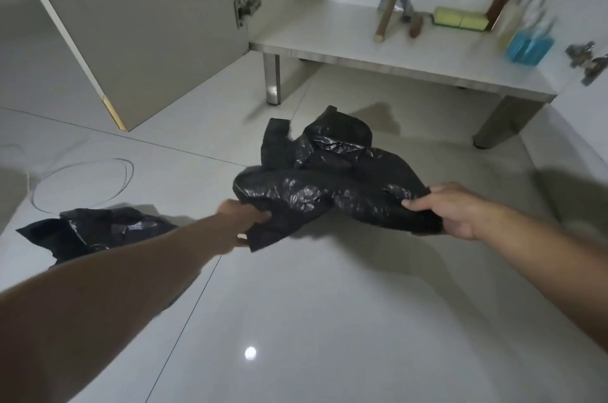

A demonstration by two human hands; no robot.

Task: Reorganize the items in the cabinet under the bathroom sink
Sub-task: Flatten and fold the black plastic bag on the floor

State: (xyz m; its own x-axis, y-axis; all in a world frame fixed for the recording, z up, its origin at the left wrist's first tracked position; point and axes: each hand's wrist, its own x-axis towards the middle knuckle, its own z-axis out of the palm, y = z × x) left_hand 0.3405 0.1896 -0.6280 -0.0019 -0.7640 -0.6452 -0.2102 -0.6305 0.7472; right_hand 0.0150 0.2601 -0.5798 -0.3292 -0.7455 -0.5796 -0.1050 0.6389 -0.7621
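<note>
Both hands hold a crumpled black plastic bag over the tiled floor, in front of the open cabinet.

The left hand [245, 221] pinches one end of the black bag [329, 185], the right hand [450, 210] grips the other — it hangs between them, just off the floor [329, 320]. To fold it well, pull it taut and flatten it first — the cabinet shelf [329, 37] sits beyond.
</note>
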